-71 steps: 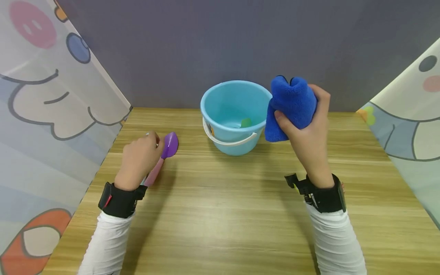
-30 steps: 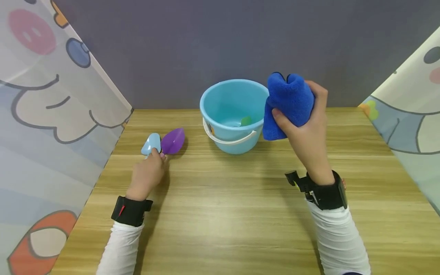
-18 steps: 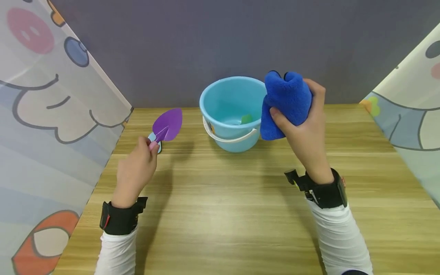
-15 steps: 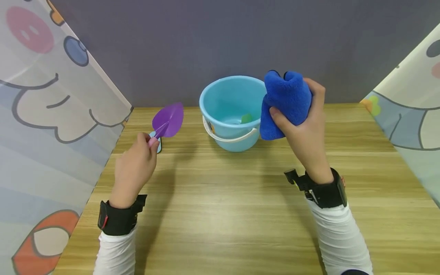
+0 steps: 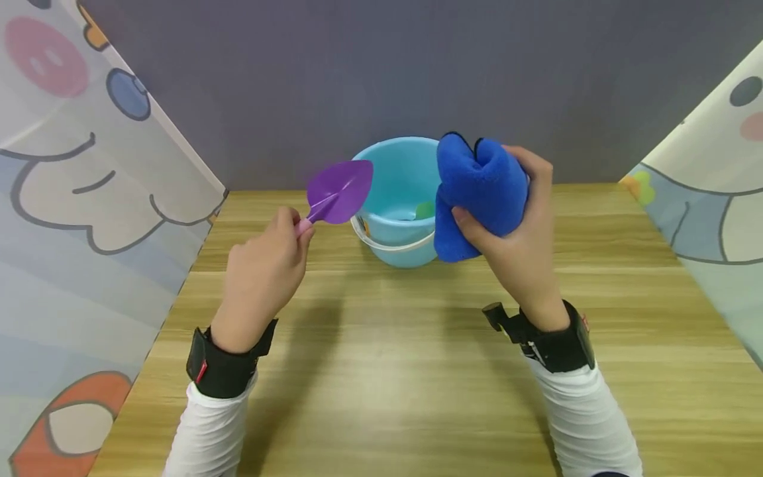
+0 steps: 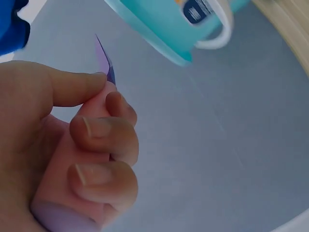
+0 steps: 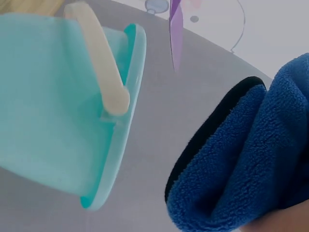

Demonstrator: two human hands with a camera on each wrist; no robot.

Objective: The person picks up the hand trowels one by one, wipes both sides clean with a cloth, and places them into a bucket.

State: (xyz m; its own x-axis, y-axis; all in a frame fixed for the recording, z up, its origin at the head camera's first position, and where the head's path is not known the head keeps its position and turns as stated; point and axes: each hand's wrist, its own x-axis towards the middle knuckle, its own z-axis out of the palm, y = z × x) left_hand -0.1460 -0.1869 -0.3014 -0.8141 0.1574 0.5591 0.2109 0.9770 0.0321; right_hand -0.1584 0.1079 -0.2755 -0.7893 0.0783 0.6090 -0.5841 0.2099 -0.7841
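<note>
My left hand (image 5: 265, 271) holds a toy trowel by its pink handle (image 6: 75, 159), with several fingers curled round it in the left wrist view. The trowel's purple blade (image 5: 342, 191) is raised at the left side of a light blue bucket (image 5: 393, 233), overlapping its rim in the head view. A folded blue cloth (image 5: 484, 195) is gripped in my right hand (image 5: 524, 235), held up at the bucket's right side and covering part of it. Inside the bucket lies a small green piece (image 5: 424, 211), mostly out of sight.
The bucket stands upright on a wood-grain table (image 5: 381, 371), its white handle (image 5: 393, 246) hanging at the front. A grey wall (image 5: 334, 86) rises behind it. Cartoon-printed panels (image 5: 119, 225) flank both sides.
My left hand has picked up the trowel from the table and carried it right, to the bucket. A light blue scoop seen beside it earlier is out of sight now. The cloth has shifted slightly left.
</note>
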